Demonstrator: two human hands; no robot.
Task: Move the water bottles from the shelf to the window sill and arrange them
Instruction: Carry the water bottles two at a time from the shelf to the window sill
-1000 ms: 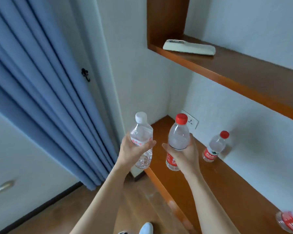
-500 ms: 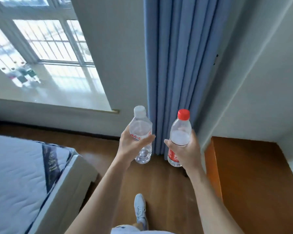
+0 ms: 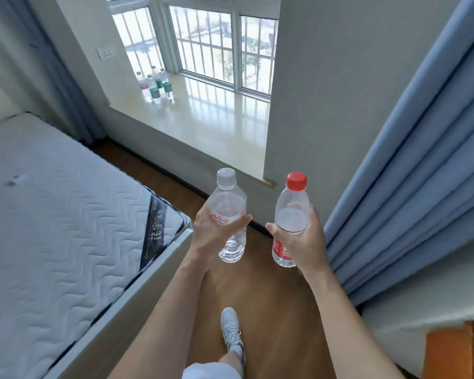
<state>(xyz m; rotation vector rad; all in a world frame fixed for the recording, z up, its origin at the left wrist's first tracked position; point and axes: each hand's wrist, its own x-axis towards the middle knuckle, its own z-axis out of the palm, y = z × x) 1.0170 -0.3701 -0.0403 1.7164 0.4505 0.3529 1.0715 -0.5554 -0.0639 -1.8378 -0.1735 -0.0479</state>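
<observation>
One white-capped bottle (image 3: 228, 199), one red-capped bottle (image 3: 292, 207), between mattress (image 3: 52, 214) and curtain (image 3: 422, 173)

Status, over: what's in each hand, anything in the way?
Left hand grips white-capped bottle. Right hand grips red-capped bottle. Window sill ahead, unblocked; mattress left, curtain right.

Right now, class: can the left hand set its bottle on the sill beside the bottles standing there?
Probably not yet. The left hand holds its bottle over the floor, well short of the sill, and the bottles stand at its far end. Nothing blocks the way; steps forward look needed.
</observation>
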